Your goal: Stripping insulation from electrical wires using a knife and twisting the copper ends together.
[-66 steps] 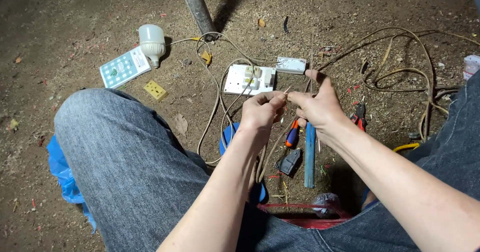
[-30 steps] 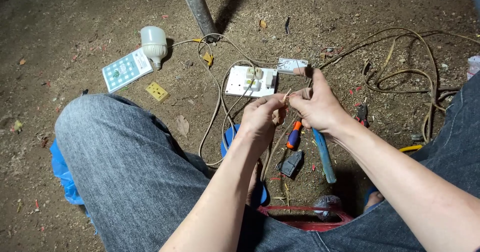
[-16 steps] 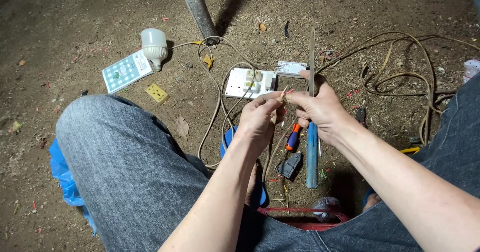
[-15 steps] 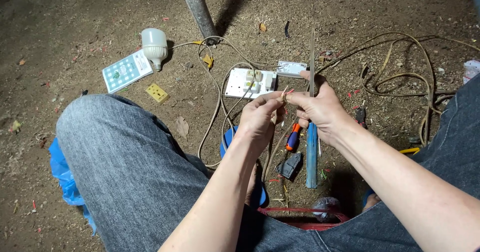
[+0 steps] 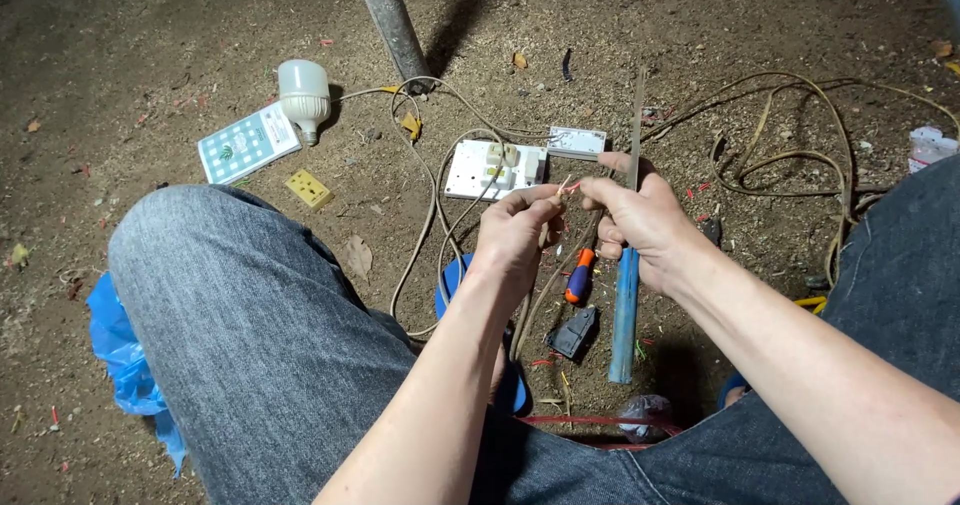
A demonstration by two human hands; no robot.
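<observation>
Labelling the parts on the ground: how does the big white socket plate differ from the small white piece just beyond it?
The big white socket plate is roughly square; the small white piece is a narrow strip. The plate is far larger. Tan cable runs to the plate and fittings show on it; the small piece looks plain and unwired. Both are white and lie flat on the dirt.

A flat rectangular carton (image 5: 248, 143) lies on the dirt ground at upper left, just beside the white bulb (image 5: 304, 95): pale blue-green and white, with rows of small printed squares and a green mark near one end. A small white container with a printed label (image 5: 928, 148) sits at the far right edge, partly cut off. No signs or screens appear.
</observation>
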